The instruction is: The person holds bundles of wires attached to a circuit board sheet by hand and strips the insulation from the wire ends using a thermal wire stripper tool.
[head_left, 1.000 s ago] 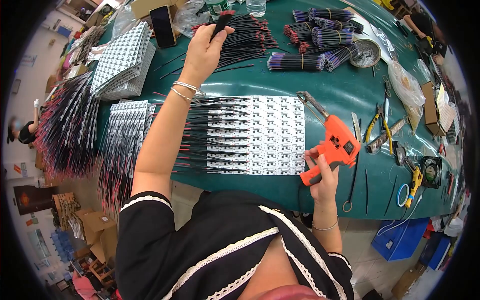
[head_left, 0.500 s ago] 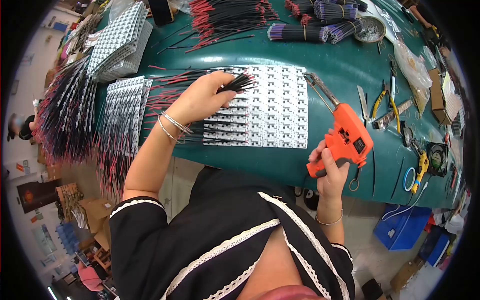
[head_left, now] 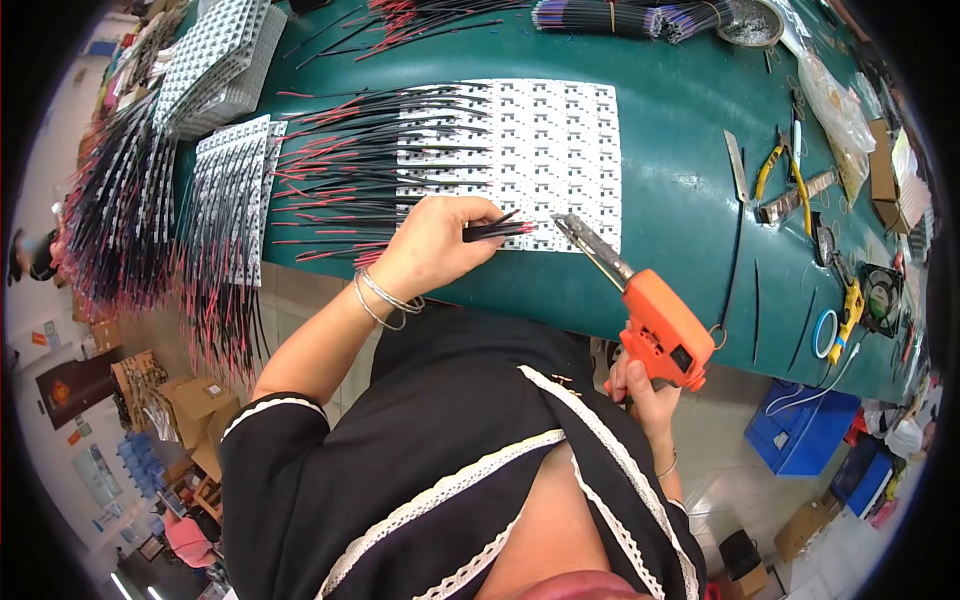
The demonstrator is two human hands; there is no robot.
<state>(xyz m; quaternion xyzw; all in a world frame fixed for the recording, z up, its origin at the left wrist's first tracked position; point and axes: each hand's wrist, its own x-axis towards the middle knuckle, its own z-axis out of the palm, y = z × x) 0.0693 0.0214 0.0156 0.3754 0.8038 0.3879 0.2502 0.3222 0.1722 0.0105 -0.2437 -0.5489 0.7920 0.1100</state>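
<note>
A white circuit board panel [head_left: 575, 150] lies flat on the green table, with rows of black and red wires [head_left: 340, 170] running off its left side. My left hand [head_left: 445, 240] is closed around a small bundle of black wires [head_left: 490, 230] over the panel's lower edge; their red ends point right. In my right hand [head_left: 645, 390] is an orange soldering gun [head_left: 665, 325], gripped by its handle. The gun's tip is close to the bundle's ends, over the lower part of the panel; whether it touches the board I cannot tell.
Left of the panel lie wired boards [head_left: 235, 190] and a stack of white panels [head_left: 220, 70]. Tied wire bundles [head_left: 595, 17] and a round bowl [head_left: 752, 22] are at the back. Yellow-handled pliers [head_left: 785, 180], a blade [head_left: 736, 165] and a tape ring [head_left: 824, 333] lie right.
My left hand has come down toward the panel's near edge with the wires. The soldering gun has moved left and nearer to me, its tip now near the wire ends. The view has shifted slightly.
</note>
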